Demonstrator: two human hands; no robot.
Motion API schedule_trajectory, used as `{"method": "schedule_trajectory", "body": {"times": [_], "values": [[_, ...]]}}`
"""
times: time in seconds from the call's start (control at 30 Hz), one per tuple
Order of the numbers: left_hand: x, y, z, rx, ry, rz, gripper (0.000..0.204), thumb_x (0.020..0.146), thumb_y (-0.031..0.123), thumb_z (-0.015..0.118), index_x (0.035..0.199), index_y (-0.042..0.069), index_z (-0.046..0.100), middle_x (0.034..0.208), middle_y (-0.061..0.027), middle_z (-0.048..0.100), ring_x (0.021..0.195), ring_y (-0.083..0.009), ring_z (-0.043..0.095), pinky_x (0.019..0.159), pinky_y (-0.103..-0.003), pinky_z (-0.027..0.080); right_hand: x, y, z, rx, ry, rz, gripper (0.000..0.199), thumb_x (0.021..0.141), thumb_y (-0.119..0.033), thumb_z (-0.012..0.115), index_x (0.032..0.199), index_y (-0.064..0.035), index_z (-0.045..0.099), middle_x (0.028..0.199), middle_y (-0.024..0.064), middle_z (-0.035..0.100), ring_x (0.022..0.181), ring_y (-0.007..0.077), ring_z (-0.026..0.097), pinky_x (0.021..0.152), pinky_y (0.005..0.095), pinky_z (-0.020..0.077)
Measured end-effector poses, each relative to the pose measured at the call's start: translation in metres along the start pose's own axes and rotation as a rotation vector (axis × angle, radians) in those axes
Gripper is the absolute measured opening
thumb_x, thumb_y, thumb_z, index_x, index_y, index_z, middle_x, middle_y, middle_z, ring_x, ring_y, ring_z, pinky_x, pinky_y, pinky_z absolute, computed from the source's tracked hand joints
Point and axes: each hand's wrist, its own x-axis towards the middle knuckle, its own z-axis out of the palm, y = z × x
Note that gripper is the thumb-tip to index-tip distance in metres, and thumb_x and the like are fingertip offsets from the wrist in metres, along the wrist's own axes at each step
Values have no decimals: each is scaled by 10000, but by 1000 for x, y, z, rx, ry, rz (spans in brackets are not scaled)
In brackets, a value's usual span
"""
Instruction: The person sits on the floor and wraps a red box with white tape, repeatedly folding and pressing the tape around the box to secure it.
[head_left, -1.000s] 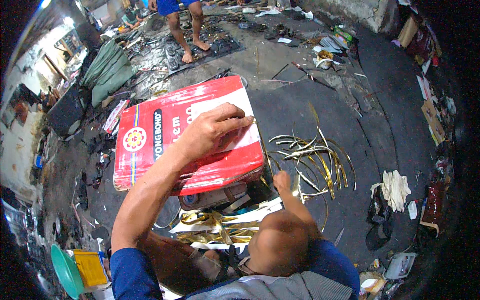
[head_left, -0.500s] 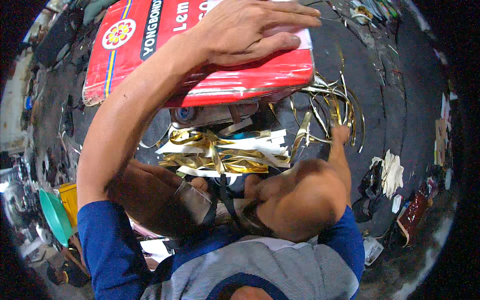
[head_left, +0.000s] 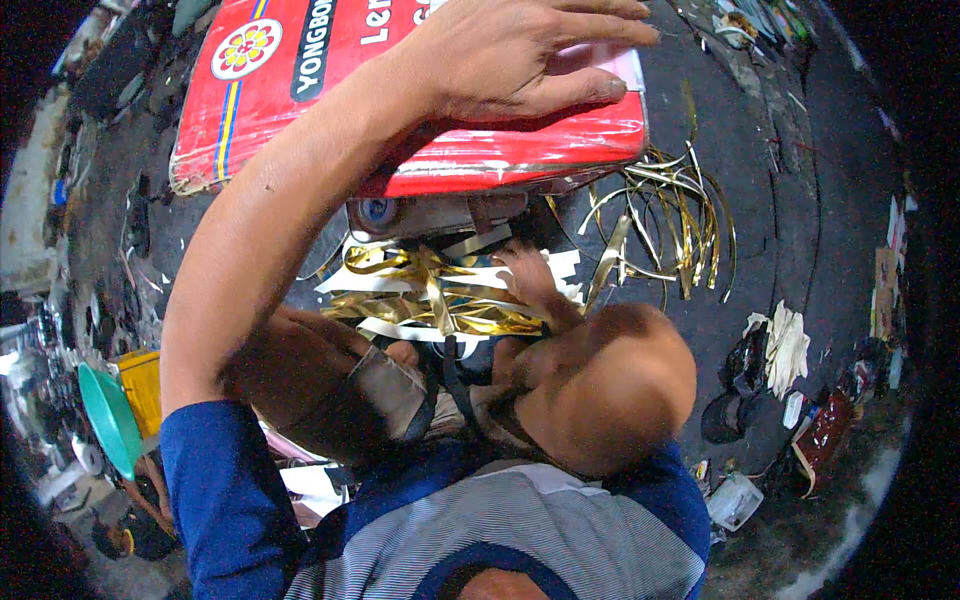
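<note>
A: How does the left hand (head_left: 530, 65) sit?
B: Back upward on the red box (head_left: 540, 150), fingers and thumb spread apart, near the box's right end. It lay much the same half a second ago.
A: And the right hand (head_left: 530, 275)?
B: That one has moved. It was out by the loose curled strips (head_left: 684, 272) on the right; now it is in at the pile of gold and white strips (head_left: 440, 310).
A: Gripping one?
B: I cannot tell; its fingertips are too unclear against the strips.
A: Where is that pile?
B: On the near side of the red box, between it and the person's feet. The loose curled strips lie off to the right on the dark floor (head_left: 760, 220).
A: Farther out?
B: A pale cloth (head_left: 787, 348) well to the right; on the left, a green basin (head_left: 110, 420) beside a yellow box (head_left: 142, 385).
</note>
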Motion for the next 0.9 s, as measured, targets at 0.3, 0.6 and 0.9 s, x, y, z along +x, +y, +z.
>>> {"method": "schedule_trajectory", "body": {"times": [0.3,0.6,0.9], "values": [[1,47,-11,92,17,-82,433,901,151,698,1323,73,638,1370,-154,632,1214,-372,619,1003,-449,543,-3,5,-77,125,-40,-144,394,890,-299,704,1211,-72,706,1064,209,724,982,388,694,908,496,547],[-35,152,-17,-762,38,-609,562,943,198,761,1391,-5,489,1076,-118,671,934,-177,677,803,-340,565,-107,-149,-430,338,-127,-649,248,925,-268,667,939,-21,688,804,174,692,760,342,694,706,447,536],[-105,174,-102,-1374,-115,-1163,142,1022,133,682,1044,-4,659,783,-28,707,681,-68,667,624,-233,542,-140,-181,-496,202,232,-744,128,886,-110,721,866,10,681,787,126,680,714,258,688,658,349,522]]}}
